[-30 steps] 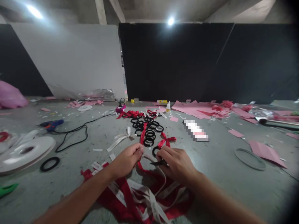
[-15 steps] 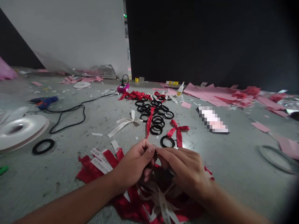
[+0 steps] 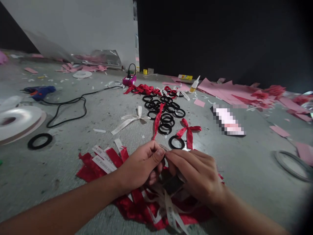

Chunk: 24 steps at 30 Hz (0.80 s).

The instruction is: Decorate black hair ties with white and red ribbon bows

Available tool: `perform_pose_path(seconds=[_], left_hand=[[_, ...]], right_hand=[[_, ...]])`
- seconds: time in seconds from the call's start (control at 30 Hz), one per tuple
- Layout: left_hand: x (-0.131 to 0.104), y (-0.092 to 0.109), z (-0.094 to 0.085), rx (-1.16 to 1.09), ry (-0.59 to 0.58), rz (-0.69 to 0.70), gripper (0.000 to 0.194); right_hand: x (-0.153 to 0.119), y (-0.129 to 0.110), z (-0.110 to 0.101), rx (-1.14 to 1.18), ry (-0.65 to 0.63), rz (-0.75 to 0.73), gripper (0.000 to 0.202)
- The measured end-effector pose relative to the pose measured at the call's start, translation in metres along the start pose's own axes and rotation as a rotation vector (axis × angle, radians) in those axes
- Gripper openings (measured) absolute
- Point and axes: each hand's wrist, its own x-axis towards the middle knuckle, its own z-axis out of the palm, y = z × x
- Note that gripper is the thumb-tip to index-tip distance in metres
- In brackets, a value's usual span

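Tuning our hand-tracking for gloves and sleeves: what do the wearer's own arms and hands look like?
Left hand and right hand: bare, no gloves, no rings visible. Left forearm and right forearm: bare as far as the frame shows; no sleeves, watch, bracelets, cables or clear markings. Upper arms out of view.

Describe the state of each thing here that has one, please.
Left hand: pinched shut on a pale ribbon
Right hand: fingers bent, grip hidden
Red bow: tied
White bow: tied
Ribbon pile: jumbled
Black rings: heaped, overlapping
White reel: lying flat
Blue glue gun: lying on its side
Purple socket box: plug inserted
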Motion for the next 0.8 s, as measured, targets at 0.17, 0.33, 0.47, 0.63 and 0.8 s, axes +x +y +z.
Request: perform_pose_path(seconds=[0.17,0.33,0.47,0.63,0.8], left_hand=[[0.002,-0.001,-0.002,0.069,0.010,0.051,0.035],[0.000,0.007,-0.003,0.208,-0.020,0.094,0.030],[-0.003,0.014,-0.003,0.314,-0.039,0.128,0.024],[-0.008,0.018,-0.001,0.519,0.012,0.228,0.020],[-0.007,0.019,0.002,0.574,0.014,0.237,0.012]], right_hand=[[0.002,0.000,0.002,-0.014,-0.003,0.018,0.014],[0.001,-0.001,0.004,-0.023,0.013,0.025,0.017],[0.000,-0.003,0.004,-0.031,0.044,0.032,0.018],[-0.003,-0.002,0.003,-0.038,0.063,0.020,0.018],[-0.005,-0.003,0.003,-0.016,0.066,0.021,0.019]])
